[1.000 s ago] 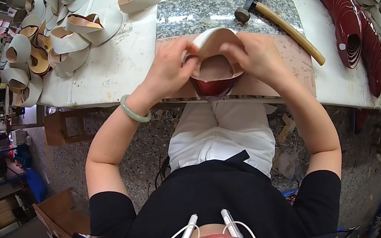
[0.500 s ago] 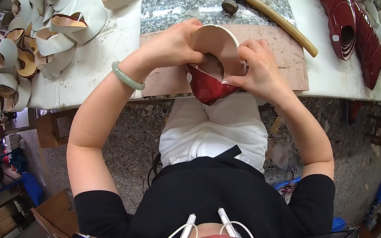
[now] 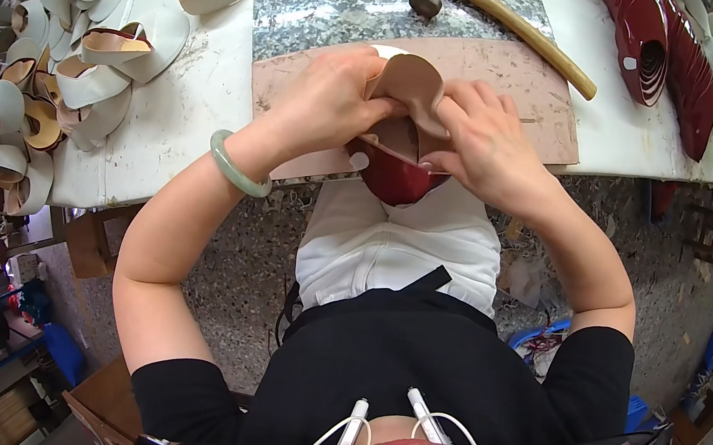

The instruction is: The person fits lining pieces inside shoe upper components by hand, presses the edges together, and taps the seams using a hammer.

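Shoe upper (image 3: 396, 180) held over near table (image 3: 194, 120) edge; hammer (image 3: 520, 31) laid behind, across slab (image 3: 336, 7); loose uppers (image 3: 96, 88) heaped left; nested uppers (image 3: 631, 31) stacked right

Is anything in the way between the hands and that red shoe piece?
Nothing visible: the left hand and right hand both hold the red shoe piece. The hammer lies beyond them.

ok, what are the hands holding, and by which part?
A red shoe upper with beige lining: left hand on its left side edge, right hand on its right side edge.
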Tool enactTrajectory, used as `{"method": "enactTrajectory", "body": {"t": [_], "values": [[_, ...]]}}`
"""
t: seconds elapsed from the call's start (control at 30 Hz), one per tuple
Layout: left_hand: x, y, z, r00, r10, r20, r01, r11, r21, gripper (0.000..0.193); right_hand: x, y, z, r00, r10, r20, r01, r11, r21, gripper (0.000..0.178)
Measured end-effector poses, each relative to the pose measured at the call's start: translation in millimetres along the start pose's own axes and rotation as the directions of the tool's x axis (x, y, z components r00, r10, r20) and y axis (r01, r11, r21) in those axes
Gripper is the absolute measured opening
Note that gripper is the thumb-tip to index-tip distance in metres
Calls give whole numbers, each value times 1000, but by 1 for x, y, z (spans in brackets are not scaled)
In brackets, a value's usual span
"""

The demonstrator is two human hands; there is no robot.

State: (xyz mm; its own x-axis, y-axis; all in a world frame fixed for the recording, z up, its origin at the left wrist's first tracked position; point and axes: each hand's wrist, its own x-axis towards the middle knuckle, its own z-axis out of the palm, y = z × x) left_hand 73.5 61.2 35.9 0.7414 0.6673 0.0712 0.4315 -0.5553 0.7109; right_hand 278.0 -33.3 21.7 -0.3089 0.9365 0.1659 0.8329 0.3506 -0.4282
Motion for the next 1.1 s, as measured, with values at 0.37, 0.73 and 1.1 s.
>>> {"method": "enactTrajectory", "body": {"t": [0.37, 0.73, 1.1], "values": [[-5, -7, 2, 967, -244, 72, 235, 966, 109, 38, -6, 13, 33, 960, 140, -242, -90, 975, 204, 21], [0, -1, 1, 925, -371, 80, 367, 928, 62, 41, 0, 10, 29, 955, 145, -259, -108, 983, 151, 22], [-1, -6, 6, 921, -389, 28, 387, 920, 62, 40, 14, 11, 41, 945, 161, -285, -140, 986, 92, 29]]}}
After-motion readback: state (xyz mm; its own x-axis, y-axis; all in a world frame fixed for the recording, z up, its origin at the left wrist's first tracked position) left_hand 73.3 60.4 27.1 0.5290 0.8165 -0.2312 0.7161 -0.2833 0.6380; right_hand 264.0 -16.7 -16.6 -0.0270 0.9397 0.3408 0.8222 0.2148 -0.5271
